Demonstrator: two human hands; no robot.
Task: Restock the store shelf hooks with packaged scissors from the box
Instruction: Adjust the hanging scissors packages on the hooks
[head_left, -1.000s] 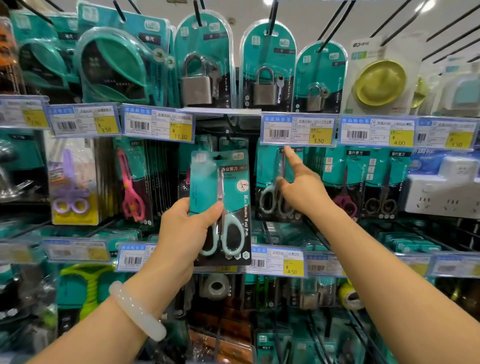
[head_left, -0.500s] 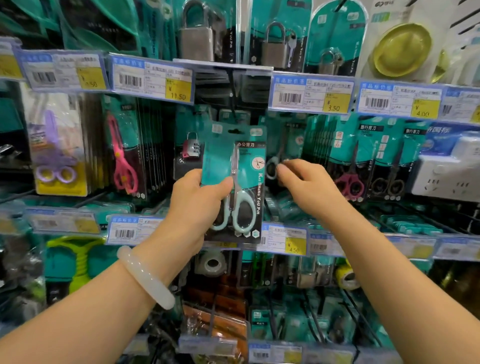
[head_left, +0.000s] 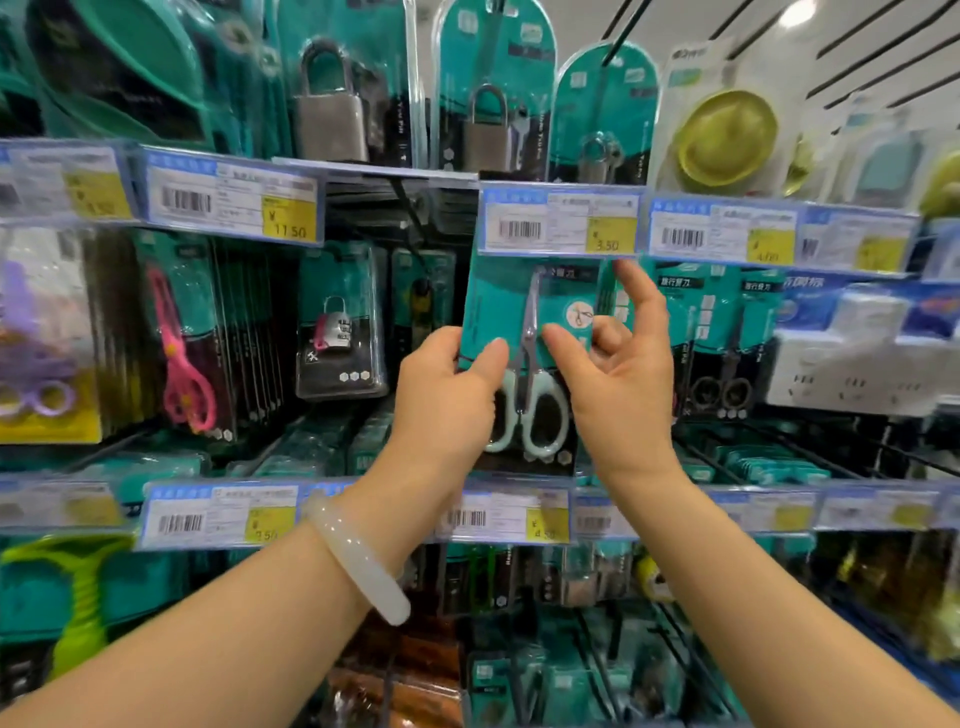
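Shelf: store hooks (head_left: 410, 208) crowded with teal packs, price tags (head_left: 558, 221) along the rails.
Scissors pack (head_left: 519, 322): upright, top edge just under a 3.50 tag.
Left hand (head_left: 447, 400): thumb and fingers pinch its left edge.
Right hand (head_left: 618, 384): thumb on front, index raised; grip unclear.

At frame centre the scissors pack (head_left: 524, 358) sits between the left hand (head_left: 447, 405) and the right hand (head_left: 618, 384), its top edge tucked behind the price tag (head_left: 558, 221) above. Padlock packs (head_left: 332, 114) hang in the row above, upper centre; children's scissors (head_left: 182, 358) hang to the left, and a power strip (head_left: 857, 364) lies at right
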